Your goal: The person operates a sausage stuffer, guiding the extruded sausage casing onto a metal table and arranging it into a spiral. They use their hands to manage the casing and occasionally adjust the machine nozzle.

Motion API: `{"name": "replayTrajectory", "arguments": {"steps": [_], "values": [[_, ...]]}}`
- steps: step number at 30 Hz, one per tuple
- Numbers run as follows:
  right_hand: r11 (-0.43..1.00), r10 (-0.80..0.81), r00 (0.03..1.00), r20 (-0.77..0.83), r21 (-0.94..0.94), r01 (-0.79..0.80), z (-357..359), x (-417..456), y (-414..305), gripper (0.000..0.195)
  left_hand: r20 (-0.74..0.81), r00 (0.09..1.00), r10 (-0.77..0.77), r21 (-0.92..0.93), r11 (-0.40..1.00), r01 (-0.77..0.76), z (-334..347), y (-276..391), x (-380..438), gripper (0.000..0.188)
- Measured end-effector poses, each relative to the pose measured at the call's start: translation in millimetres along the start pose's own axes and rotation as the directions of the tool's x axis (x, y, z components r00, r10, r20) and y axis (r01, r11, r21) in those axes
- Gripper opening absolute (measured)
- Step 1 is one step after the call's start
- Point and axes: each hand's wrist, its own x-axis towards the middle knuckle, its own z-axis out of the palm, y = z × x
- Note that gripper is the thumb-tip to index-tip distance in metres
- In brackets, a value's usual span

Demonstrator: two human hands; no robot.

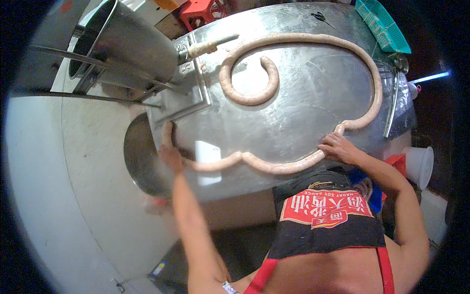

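One long raw sausage (308, 38) lies in a loose loop on a stainless steel table (293, 99), its far end curled inward. My left hand (171, 156), blurred, is closed around it near the end at the table's left side. A short stretch of sausage sticks out beyond those fingers. On the right, my right hand (337, 147) grips the sausage just beside a narrowed, twisted spot. Between my hands is another pinched twist (242, 156). The sausage's underside and the parts beneath my palms are hidden.
At the left back stands a steel sausage stuffer (136, 47), with casing (202, 49) bunched on its nozzle. Scissors (323, 19) lie at the far edge, near a teal plastic basket (383, 27). A steel ladle (393, 103) is at right; a white bucket (420, 167) stands below.
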Motion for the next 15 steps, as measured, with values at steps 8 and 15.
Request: {"name": "replayTrajectory", "arguments": {"steps": [8, 15], "values": [[0.999, 0.020, 0.994, -0.103, 0.035, -0.017, 13, -4, 3, 0.039, -0.111, 0.526, 0.843, -0.195, 0.500, -0.844, -43, 140, -51, 0.018], [0.988, 0.126, 0.953, -0.276, -0.049, -0.144, 9, -22, -4, 0.056, -0.090, -0.235, 0.968, -0.654, -0.236, -0.719, -6, 305, -237, 0.009]]}}
